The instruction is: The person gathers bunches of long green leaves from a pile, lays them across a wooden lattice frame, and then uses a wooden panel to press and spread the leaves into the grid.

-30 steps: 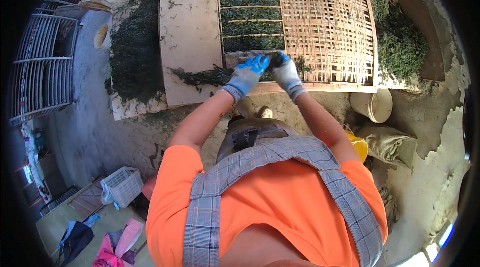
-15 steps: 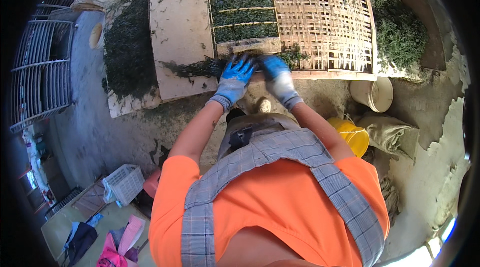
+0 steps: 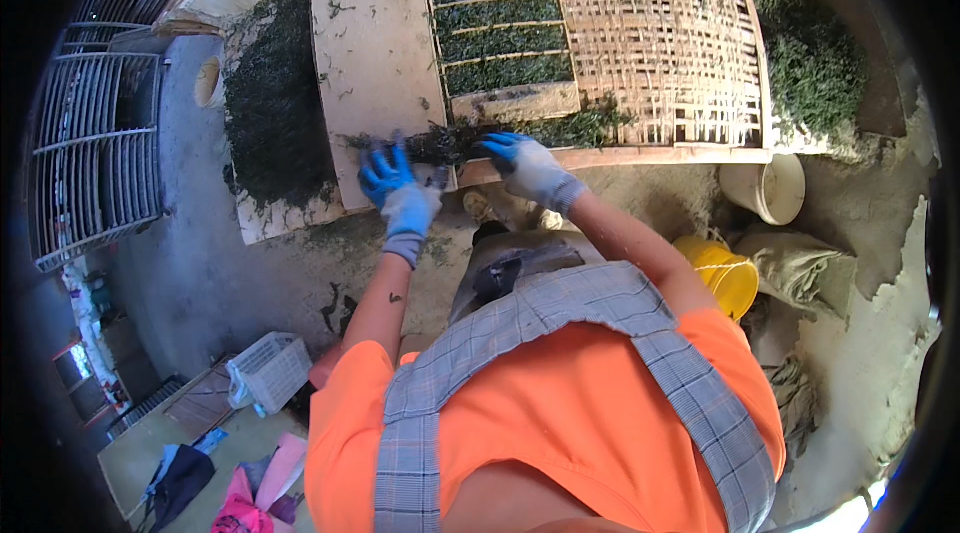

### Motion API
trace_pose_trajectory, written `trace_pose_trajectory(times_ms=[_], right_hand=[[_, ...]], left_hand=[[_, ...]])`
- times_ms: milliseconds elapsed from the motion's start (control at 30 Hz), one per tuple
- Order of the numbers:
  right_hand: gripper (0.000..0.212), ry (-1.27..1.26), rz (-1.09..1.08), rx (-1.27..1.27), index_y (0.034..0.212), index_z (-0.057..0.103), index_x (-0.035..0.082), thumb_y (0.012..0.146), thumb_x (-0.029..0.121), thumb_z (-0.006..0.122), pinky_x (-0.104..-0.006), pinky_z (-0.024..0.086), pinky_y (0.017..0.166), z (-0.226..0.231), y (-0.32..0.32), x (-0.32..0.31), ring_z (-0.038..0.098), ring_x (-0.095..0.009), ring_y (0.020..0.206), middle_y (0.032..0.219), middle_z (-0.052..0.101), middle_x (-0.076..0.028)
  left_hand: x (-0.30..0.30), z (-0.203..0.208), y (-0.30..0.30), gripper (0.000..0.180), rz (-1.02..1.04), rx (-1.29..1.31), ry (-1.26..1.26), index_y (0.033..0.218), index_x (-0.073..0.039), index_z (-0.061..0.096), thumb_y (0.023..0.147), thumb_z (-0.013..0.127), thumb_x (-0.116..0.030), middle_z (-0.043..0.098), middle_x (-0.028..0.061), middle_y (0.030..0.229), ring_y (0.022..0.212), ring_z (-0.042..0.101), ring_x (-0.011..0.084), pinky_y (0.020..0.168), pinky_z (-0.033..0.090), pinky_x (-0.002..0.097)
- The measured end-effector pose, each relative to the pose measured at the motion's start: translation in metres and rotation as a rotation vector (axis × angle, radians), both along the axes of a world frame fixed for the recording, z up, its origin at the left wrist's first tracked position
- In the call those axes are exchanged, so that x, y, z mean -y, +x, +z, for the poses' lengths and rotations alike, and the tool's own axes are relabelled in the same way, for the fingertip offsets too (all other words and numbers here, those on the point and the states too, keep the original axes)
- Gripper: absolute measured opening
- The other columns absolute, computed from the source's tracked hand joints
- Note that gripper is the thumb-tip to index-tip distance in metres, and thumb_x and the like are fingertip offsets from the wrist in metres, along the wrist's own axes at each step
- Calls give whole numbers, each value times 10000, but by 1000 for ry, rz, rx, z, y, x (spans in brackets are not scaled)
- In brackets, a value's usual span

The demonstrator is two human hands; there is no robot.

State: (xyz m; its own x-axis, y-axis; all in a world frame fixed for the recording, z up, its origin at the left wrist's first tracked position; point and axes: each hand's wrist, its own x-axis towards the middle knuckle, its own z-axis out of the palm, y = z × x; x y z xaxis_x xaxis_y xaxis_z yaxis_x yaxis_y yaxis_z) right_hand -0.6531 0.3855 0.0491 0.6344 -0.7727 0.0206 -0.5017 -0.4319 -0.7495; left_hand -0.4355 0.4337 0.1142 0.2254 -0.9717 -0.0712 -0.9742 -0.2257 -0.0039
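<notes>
My left hand, in a blue-and-white work glove, has its fingers spread over the near end of a pale board, touching scattered dark green plant bits. My right hand, gloved alike, reaches leftward with stretched fingers against a loose strip of shredded green plant matter along the near edge. Just beyond both hands lies a slatted wooden frame, its slots filled with packed dark green shreds. A woven bamboo mat extends under it to the right.
Dark green heaps lie left and right of the work surface. Below its right end stand a white bucket, a yellow bucket and a grey sack. Metal racks and a white crate are at left.
My hands have moved apart. The left slid left from the frame's near bar onto the pale board; the right drew slightly nearer to me. The whole view has shifted a little.
</notes>
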Motion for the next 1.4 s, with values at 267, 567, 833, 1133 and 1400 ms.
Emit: trace_pose_trajectory(times_ms=[267,567,833,1133,1400], right_hand=[[500,-126,137,-394,1307,584,177,811,237,605,-453,304,1127,-35,39,3,396,-313,1361,1471,447,-90],[252,267,-566,15,1021,705,42,819,21,555,-378,544,812,14,-56,-7,691,-300,922,1004,710,-171],[332,-536,-79,-94,1118,639,131,791,128,586,-399,470,950,21,-11,-3,594,-281,1104,1151,646,-79],[472,-272,-423,-249,1256,597,86,795,188,614,-440,393,1065,3,-84,-25,497,-349,1261,1330,568,-146],[641,81,-672,-54,1347,465,3,776,211,668,-422,435,1029,-47,-60,-22,515,-405,1213,1344,503,-271]], left_hand=[[45,-65,29,451,-315,-545,62,1320,-182,558,876,636,-178,457,144,1436,1318,418,349,1109,353,421],[58,-58,-24,482,-333,-544,-346,1382,-177,514,909,512,-86,456,148,1451,1355,388,365,1147,280,467],[9,-90,-62,517,-746,170,431,1367,-60,487,888,553,-242,442,162,1449,1359,374,354,1170,218,497],[13,-31,-78,380,-802,-201,-164,1188,-53,643,853,596,-228,566,144,1327,1328,432,333,1172,242,473],[45,-57,-128,323,-419,-558,-371,1203,-154,667,893,644,-241,690,159,819,726,672,349,677,547,403]])
